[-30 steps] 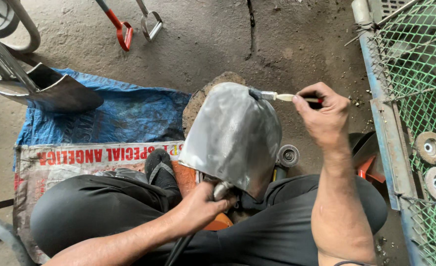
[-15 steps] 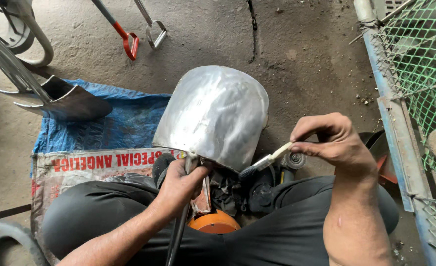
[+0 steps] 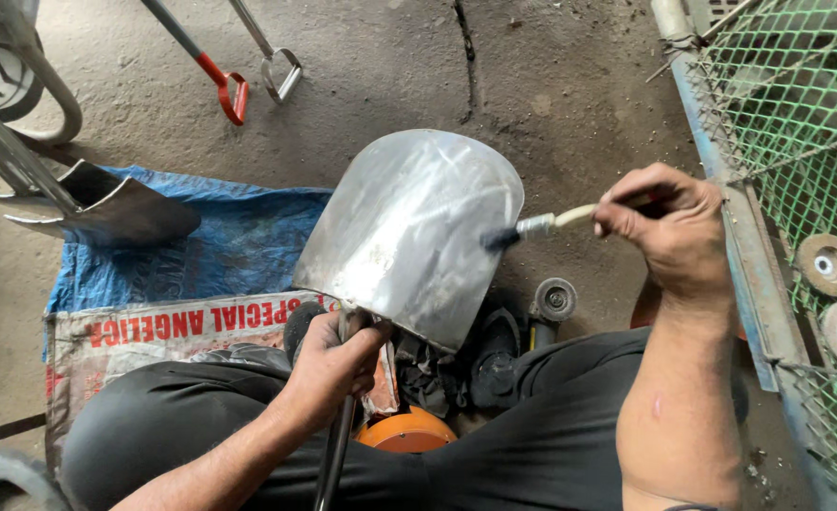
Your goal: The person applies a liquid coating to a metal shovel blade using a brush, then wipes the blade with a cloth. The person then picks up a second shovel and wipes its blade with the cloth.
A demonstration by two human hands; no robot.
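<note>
Head view, 1 frame logged. I read the shovel blade [image 3: 409, 232] as held up over the lap, its long axis running from the neck at bottom centre up and slightly right, rounded edge pointing away from the body toward the concrete floor [image 3: 390, 76]. The bare metal face is turned up to the camera.

Left hand [image 3: 329, 364]: fingers closed tight around the shovel's neck and dark shaft just below the blade.

Right hand [image 3: 669, 222]: fingers pinched together on the pale handle of a small brush [image 3: 541, 225]. The brush lies roughly level, dark bristle tip pointing left and touching the blade's right edge.

Surroundings: a blue tarp [image 3: 210, 251] and a printed sack [image 3: 168, 331] lie on the floor at left, with a 2nd shovel blade [image 3: 121, 208] on the tarp. A red handle grip [image 3: 229, 95] and a grey one [image 3: 281, 76] lie well apart at top. A green mesh frame [image 3: 787, 114] stands close on the right with 2 grinding discs [image 3: 830, 265] behind it. An orange tool [image 3: 409, 431] sits between the legs, partly hidden under the blade.
</note>
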